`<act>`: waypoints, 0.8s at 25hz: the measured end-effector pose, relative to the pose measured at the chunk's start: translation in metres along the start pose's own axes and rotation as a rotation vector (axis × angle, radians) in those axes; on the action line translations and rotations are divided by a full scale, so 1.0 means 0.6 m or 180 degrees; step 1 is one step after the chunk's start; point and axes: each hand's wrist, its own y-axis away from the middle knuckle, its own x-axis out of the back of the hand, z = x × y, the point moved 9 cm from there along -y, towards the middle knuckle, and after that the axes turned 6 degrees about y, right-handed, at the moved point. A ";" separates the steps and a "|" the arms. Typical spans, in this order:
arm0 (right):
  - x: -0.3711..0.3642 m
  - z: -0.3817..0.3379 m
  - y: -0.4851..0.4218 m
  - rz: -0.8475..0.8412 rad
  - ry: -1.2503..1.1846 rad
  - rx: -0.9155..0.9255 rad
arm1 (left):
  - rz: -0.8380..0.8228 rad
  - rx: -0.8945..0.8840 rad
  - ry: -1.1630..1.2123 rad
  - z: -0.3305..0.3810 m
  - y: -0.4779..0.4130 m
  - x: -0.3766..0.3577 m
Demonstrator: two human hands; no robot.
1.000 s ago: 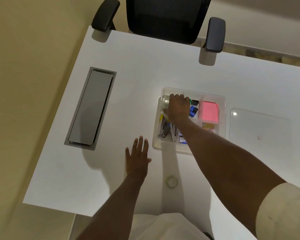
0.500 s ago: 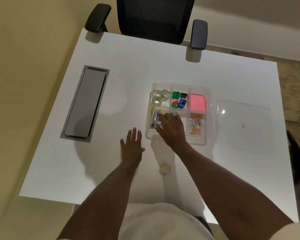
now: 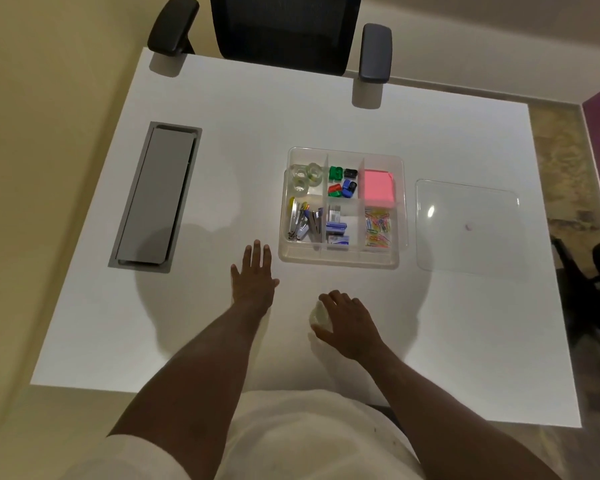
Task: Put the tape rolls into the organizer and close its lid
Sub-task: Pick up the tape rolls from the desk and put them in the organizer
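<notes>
Right hand (image 3: 349, 325) withdrawn from organizer (image 3: 340, 263), now curled over tape roll (image 3: 318, 315); left hand (image 3: 253, 277) flat, open, beside.

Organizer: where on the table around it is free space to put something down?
Bare table lies between the organizer and the grey panel, and between it and the chair. Crowded: the lid to its right; both hands in front, left hand, right hand on a tape roll.

We are looking through a single head-worn wide-angle camera, facing steeply down and forward onto the white desk (image 3: 222, 133). We are standing at the desk's near edge, seeing nearly its whole top, with the office chair (image 3: 278, 29) beyond its far edge.
</notes>
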 end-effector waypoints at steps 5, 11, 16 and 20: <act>-0.006 0.018 0.017 -0.0019 -0.0019 -0.0113 | -0.0128 0.0004 0.0041 0.018 -0.014 0.011; -0.001 0.008 -0.006 0.0011 0.0095 -0.0282 | -0.0207 -0.0033 0.0044 0.018 -0.013 0.013; 0.050 0.001 -0.040 0.0466 0.0102 -0.0146 | -0.0158 -0.0042 -0.0004 0.021 -0.013 0.012; 0.117 0.010 -0.090 0.0905 0.0076 -0.0172 | -0.0124 -0.0029 0.0013 0.019 -0.014 0.010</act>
